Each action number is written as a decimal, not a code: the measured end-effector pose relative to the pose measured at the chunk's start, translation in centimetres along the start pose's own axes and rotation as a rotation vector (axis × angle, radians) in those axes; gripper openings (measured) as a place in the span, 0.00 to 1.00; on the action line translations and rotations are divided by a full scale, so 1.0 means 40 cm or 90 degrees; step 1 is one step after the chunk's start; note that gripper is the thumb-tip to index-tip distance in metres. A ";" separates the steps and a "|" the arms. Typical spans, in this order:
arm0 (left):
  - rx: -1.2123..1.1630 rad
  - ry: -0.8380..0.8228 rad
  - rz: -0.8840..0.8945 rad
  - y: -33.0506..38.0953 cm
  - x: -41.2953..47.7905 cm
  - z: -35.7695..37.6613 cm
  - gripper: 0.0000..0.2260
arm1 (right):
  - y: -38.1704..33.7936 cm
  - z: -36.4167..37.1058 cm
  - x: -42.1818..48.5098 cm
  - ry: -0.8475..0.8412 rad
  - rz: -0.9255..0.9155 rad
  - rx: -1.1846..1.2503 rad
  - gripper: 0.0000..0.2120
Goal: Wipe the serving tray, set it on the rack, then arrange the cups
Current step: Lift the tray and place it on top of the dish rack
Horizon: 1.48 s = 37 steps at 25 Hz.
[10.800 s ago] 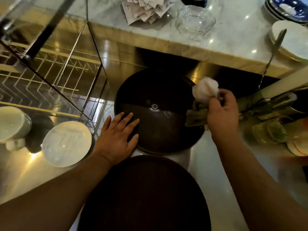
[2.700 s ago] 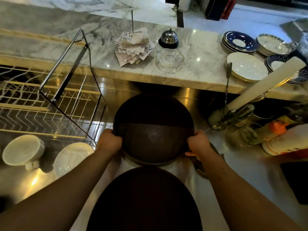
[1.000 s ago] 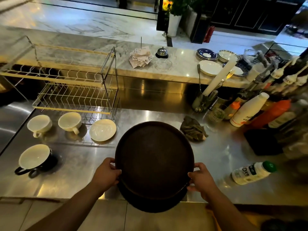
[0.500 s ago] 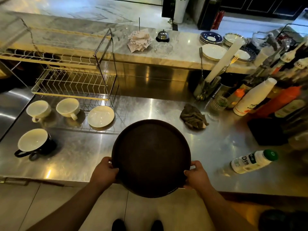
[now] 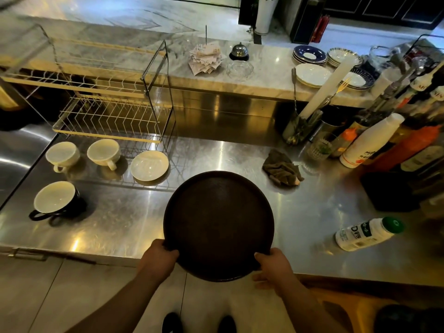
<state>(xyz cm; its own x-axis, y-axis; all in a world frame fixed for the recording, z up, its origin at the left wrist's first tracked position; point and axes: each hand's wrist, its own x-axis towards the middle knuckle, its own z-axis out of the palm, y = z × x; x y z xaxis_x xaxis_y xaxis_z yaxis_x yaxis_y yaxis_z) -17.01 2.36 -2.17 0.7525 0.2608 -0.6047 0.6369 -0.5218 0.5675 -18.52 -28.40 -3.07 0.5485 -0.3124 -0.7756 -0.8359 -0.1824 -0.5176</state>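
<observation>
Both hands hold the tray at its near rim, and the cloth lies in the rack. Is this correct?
No. The head view shows the cloth on the counter, not in the rack. The left hand and right hand do hold the tray at its near rim.

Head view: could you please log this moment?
tray: held, not on rack | left hand: grips rim | right hand: grips rim

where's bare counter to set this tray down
Bare counter lies between the black cup and the tray, and between the rag and the lying bottle. Crowded: white cups and saucer before the rack, bottles at the far right.
</observation>
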 end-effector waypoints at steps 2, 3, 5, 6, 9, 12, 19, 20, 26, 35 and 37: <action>-0.039 -0.070 -0.054 -0.009 -0.007 0.010 0.15 | 0.007 0.004 0.004 -0.014 0.009 0.028 0.10; -0.058 -0.102 -0.072 -0.013 -0.008 0.013 0.15 | 0.009 0.004 0.009 -0.012 0.005 0.031 0.10; -0.092 -0.126 -0.084 -0.013 -0.010 0.019 0.14 | 0.013 0.002 0.016 -0.008 -0.004 0.029 0.09; -0.095 -0.123 -0.081 -0.012 -0.011 0.022 0.14 | 0.015 0.002 0.017 -0.009 -0.008 0.029 0.09; -0.088 -0.105 -0.064 -0.005 -0.020 0.026 0.13 | 0.016 -0.001 0.012 -0.007 -0.026 0.036 0.10; -0.094 -0.085 -0.048 0.017 -0.032 0.012 0.12 | -0.003 -0.013 0.001 -0.003 -0.033 0.055 0.10; -0.099 -0.052 0.021 0.130 -0.064 -0.046 0.12 | -0.107 -0.079 -0.052 -0.012 -0.094 0.080 0.10; -0.102 -0.046 0.035 0.151 -0.070 -0.057 0.12 | -0.129 -0.094 -0.062 -0.011 -0.105 0.085 0.10; -0.150 -0.014 0.092 0.286 -0.118 -0.134 0.06 | -0.269 -0.174 -0.121 -0.016 -0.150 0.098 0.08; -0.190 0.067 0.165 0.448 -0.212 -0.237 0.06 | -0.434 -0.262 -0.196 -0.013 -0.276 0.132 0.07; -0.200 0.078 0.172 0.471 -0.229 -0.257 0.07 | -0.460 -0.273 -0.212 -0.015 -0.304 0.136 0.07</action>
<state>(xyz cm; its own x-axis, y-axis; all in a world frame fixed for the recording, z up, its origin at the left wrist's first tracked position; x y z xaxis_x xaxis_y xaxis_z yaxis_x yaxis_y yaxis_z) -10.18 -1.50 19.82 0.9016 0.2536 -0.3505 0.4198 -0.3175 0.8503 -7.99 -32.56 16.97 0.8697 -0.2200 -0.4419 -0.4715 -0.1048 -0.8756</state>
